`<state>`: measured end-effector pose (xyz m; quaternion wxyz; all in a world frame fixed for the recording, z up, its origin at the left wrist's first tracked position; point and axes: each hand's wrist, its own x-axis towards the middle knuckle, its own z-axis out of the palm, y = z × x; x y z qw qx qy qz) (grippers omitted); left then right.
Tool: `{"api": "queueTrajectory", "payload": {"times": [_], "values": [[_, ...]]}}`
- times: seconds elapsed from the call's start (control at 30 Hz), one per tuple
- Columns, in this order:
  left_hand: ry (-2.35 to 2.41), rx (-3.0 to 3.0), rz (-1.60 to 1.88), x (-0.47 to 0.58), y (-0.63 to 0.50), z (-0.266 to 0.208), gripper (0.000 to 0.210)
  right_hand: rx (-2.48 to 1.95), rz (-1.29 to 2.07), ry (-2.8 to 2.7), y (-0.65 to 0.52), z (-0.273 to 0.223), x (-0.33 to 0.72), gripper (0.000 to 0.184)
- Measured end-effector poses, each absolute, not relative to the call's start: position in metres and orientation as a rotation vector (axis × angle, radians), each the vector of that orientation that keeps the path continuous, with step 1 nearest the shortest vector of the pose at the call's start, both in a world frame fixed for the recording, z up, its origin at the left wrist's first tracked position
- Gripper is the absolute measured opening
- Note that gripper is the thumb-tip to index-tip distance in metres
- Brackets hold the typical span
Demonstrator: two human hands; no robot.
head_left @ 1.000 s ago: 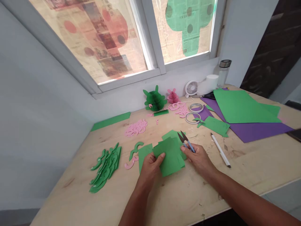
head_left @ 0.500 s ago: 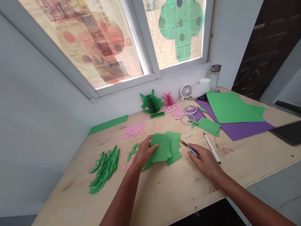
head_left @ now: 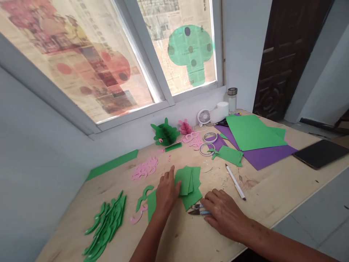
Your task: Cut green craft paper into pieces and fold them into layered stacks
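Observation:
My left hand [head_left: 167, 191] rests at the left edge of several overlapping green paper pieces [head_left: 185, 180]. Its fingers are apart, and the thumb touches the paper. My right hand [head_left: 222, 214] is low over the table with its fingers curled round blue-handled scissors [head_left: 200, 209], whose dark blades point left. Just left of my left hand are a wavy green cutout [head_left: 144, 198], a pink curved cutout [head_left: 139, 214] and another green sheet [head_left: 151, 203], partly covered by the hand.
A pile of green wavy cutouts [head_left: 106, 225] lies front left, pink cutouts [head_left: 145, 168] behind it. Green and pink honeycomb figures [head_left: 165, 134] stand by the wall. To the right are tape rolls [head_left: 207, 149], a white pen [head_left: 236, 182], large sheets [head_left: 253, 133] and a dark tablet [head_left: 323, 153].
The green pieces have gone from my left hand's raised grip down onto the table. My right hand has lowered the scissors towards the table. The view has shifted.

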<state>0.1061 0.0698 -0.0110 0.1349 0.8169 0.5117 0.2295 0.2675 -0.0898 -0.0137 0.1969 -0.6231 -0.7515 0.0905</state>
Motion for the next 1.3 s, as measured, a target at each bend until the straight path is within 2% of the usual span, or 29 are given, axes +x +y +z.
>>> {"api": "queueTrajectory", "payload": {"times": [0.13, 0.37, 0.63, 0.87, 1.3], "values": [[1.374, 2.692, 0.664, 0.098, 0.048, -0.020, 0.039, -1.688, 0.055, -2.012, -0.082, -0.007, 0.320, 0.023], [1.210, 2.710, 0.948, 0.091, 0.016, -0.039, 0.031, -2.284, -0.408, -1.773, -0.051, -0.024, 0.469, 0.028], [0.962, 2.807, 1.419, 0.093, 0.010, -0.059, 0.034, -2.272, -0.390, -1.936, -0.034, -0.037, 0.507, 0.020], [0.999, 2.835, 1.287, 0.091, 0.002, -0.052, 0.030, -2.210, -0.366, -1.976, -0.040, -0.039, 0.515, 0.022], [0.997, 2.703, 1.358, 0.088, 0.002, -0.052, 0.030, -2.216, -0.232, -1.487, -0.039, -0.044, 0.529, 0.040]]}}
